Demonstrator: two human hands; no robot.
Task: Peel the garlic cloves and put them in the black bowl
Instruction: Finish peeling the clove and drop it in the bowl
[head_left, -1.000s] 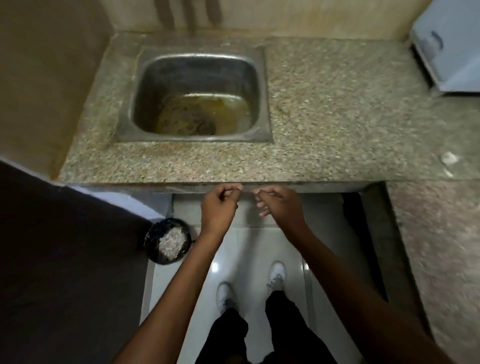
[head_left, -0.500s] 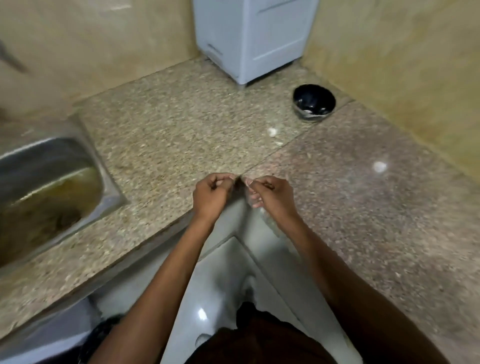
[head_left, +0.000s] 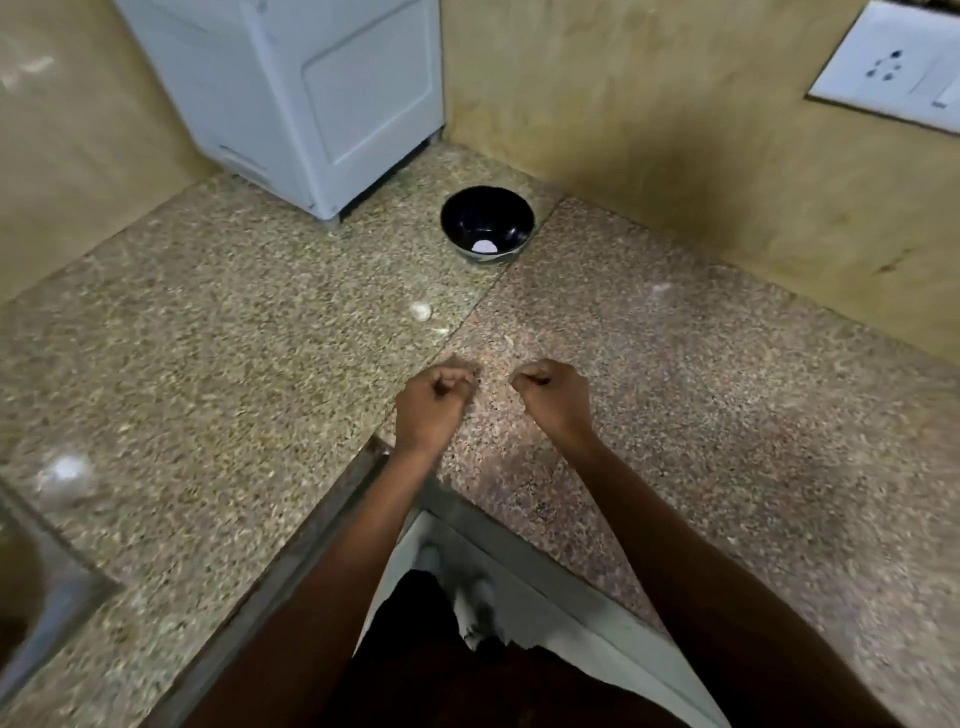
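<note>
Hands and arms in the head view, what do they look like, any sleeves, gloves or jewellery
Both the left hand and the right hand are bare, with no gloves. Both forearms are uncovered as far as the frame shows, so no sleeves are visible. No watch, bracelet or ring can be made out, though the picture is somewhat blurred.

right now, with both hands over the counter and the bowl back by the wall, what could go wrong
The black bowl sits well beyond both hands, so a peeled clove could drop on the way there. The left hand and right hand have curled fingers; whether either holds a clove is hidden, so a small piece might slip out unseen. The pale clove lying loose on the speckled counter could be overlooked.
</note>
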